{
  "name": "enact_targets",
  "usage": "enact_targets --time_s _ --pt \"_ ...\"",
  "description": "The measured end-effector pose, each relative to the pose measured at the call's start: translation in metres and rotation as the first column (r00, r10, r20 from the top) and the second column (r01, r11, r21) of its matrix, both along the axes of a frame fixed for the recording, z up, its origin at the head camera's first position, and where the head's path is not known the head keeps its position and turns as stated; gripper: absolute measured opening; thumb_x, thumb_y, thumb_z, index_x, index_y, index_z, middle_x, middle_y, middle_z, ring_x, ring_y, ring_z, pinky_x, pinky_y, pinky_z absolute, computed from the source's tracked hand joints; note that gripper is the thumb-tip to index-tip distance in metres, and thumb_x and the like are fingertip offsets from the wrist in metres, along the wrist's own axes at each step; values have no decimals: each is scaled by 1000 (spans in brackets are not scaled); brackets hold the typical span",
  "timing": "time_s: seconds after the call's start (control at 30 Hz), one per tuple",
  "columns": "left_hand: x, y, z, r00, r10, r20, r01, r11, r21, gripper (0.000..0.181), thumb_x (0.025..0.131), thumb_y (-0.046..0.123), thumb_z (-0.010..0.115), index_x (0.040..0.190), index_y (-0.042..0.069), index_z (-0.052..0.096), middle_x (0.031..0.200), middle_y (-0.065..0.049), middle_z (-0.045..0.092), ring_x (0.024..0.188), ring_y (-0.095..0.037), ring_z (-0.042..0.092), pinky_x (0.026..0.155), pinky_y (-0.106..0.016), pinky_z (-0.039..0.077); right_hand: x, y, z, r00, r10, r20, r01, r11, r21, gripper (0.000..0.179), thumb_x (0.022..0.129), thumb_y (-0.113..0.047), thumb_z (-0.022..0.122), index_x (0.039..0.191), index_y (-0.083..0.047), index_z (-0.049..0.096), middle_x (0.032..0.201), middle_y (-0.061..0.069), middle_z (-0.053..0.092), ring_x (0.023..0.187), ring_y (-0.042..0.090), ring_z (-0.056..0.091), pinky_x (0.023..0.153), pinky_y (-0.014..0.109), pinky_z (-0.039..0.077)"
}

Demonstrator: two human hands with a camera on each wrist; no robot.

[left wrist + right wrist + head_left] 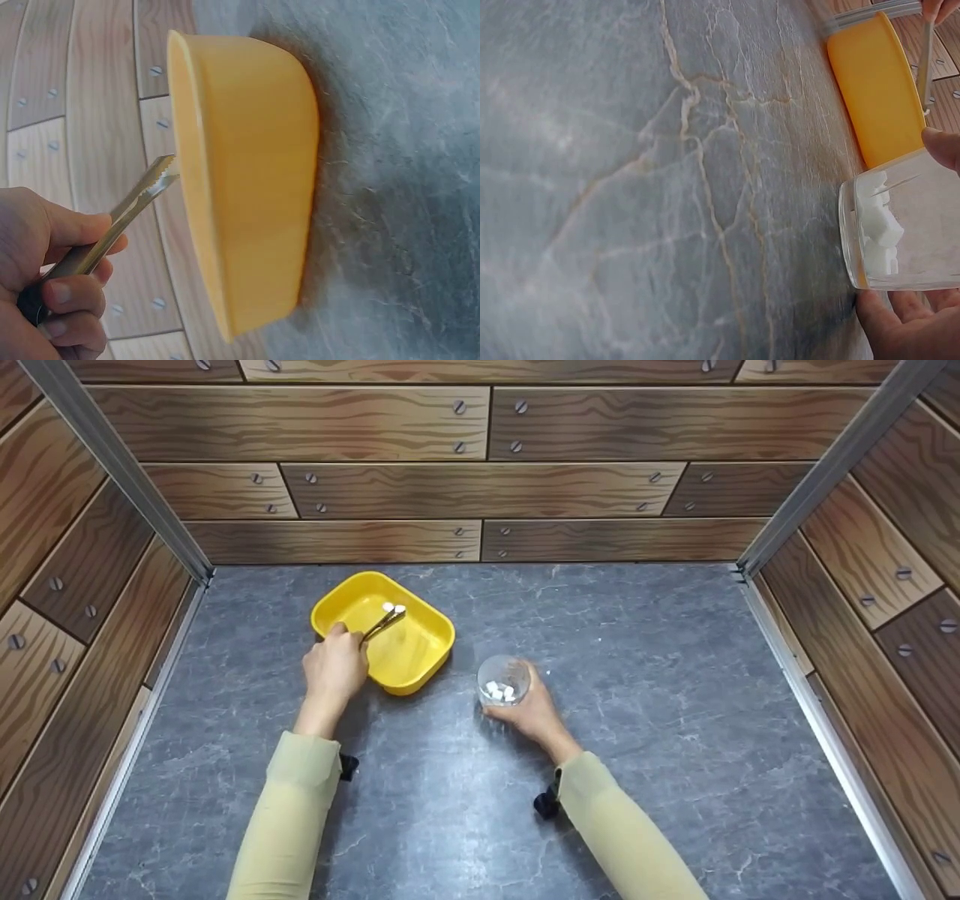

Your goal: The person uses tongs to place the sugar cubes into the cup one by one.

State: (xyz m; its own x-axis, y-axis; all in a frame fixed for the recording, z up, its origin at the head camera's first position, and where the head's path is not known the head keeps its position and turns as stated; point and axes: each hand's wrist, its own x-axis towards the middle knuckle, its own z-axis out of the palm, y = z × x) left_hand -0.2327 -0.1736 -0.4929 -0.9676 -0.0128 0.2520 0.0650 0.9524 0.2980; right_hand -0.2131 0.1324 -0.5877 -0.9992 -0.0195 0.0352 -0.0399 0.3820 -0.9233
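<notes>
My left hand [337,664] grips small metal tongs [124,217] with toothed tips, held over the near left rim of a yellow plastic tub [409,656]. At the tips, inside the tub's outline, two small white pieces [388,607] show; whether the tongs pinch one, I cannot tell. My right hand [536,709] holds a clear glass [499,667], its thumb and fingers curled round the side. Several white cubes [881,229], like sugar cubes, lie at the bottom of the glass. The glass stands to the right of the tub and nearer to me.
Grey marbled tabletop [675,697] spreads under everything. Wood-patterned panels [390,491] close off the back and both sides, with metal rails [825,457] at the corners. A tiny white crumb [548,671] lies just right of the glass.
</notes>
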Motion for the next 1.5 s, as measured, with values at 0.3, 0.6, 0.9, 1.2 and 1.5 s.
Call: enact_targets --time_s 0.3,0.6,0.9,1.2,1.5 --pt "15 11 10 997 -32 -74 32 999 6 18 93 17 62 94 2 72 86 -14 57 63 -46 61 55 -59 47 2 -1 1 1000 7 -26 -7 1000 6 97 57 -11 94 139 -1 44 132 20 54 123 34 50 107 45 34" --pt "29 23 17 991 -81 -110 83 996 15 15 93 16 65 96 4 74 85 -11 57 58 -42 59 52 -56 47 0 0 1 1000 3 -20 -3 1000 -7 96 56 -11 94 138 -2 44 132 20 54 123 34 51 106 44 34" --pt "47 42 25 962 -180 -205 190 981 29 11 90 15 69 92 5 73 80 -6 54 53 -38 57 47 -51 46 1 1 2 999 18 -32 -17 1000 21 95 56 -11 94 137 -1 43 131 20 54 123 34 50 107 45 34" --pt "63 66 28 907 -303 -294 309 951 -27 6 86 13 73 85 8 71 76 -3 52 48 -31 54 42 -46 43 1 1 1 1000 17 -23 -16 1000 19 97 57 -11 94 138 -1 42 132 20 54 124 34 50 107 44 34" --pt "72 82 26 879 -390 -276 379 921 -94 6 88 14 70 90 9 72 79 -4 53 46 -30 51 41 -44 42 0 0 0 1000 17 -25 -17 1000 -4 96 56 -10 94 138 -2 43 130 20 55 120 34 53 105 44 36"
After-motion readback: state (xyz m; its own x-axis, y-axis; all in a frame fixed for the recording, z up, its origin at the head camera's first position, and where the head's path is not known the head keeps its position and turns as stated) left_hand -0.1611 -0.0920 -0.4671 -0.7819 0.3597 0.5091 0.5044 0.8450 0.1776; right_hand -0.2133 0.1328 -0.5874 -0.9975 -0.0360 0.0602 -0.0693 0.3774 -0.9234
